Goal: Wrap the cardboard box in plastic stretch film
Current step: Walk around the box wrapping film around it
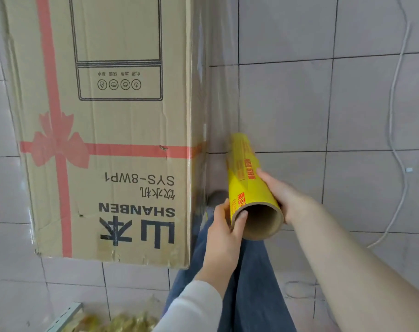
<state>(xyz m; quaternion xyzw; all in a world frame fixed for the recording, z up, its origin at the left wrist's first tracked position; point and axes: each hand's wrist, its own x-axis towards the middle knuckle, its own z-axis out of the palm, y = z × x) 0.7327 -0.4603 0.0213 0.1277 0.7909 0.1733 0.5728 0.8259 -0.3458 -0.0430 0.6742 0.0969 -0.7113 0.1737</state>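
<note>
Both hands grip the yellow film roll [248,185]: left hand [224,232] curled around its open end, right hand [283,194] wrapped around the side. Clear film [218,92] stretches to the cardboard box [112,140].

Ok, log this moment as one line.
both hands hold film roll | left hand near end | right hand side | film sheet stretched to cardboard box

Both hands on yellow film roll [248,185]: left hand [224,232] fingers at core rim, right hand [283,195] alongside. Cardboard box [108,140] left of fingers, film [215,92] stretched to its corner.
</note>
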